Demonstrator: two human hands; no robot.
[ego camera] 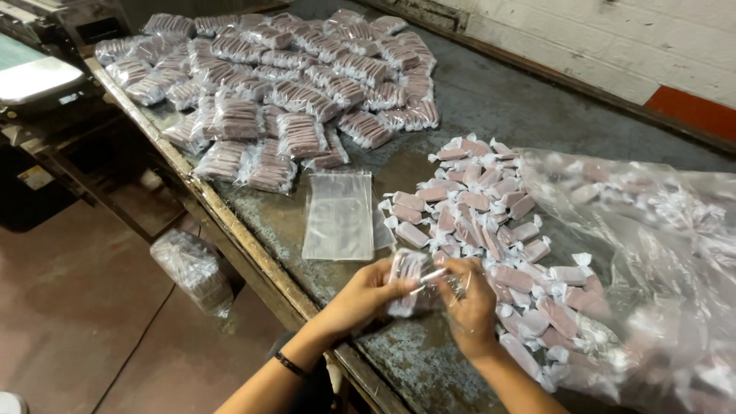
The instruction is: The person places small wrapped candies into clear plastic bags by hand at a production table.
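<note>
Near the front edge of the bench, your left hand grips a small clear bag partly filled with pink wrapped candies, its long axis running away from you — upright between both hands. Your right hand pinches one candy at the bag's side. The loose candy pile lies just beyond, nearer your right hand — empty bags nearer your left.
</note>
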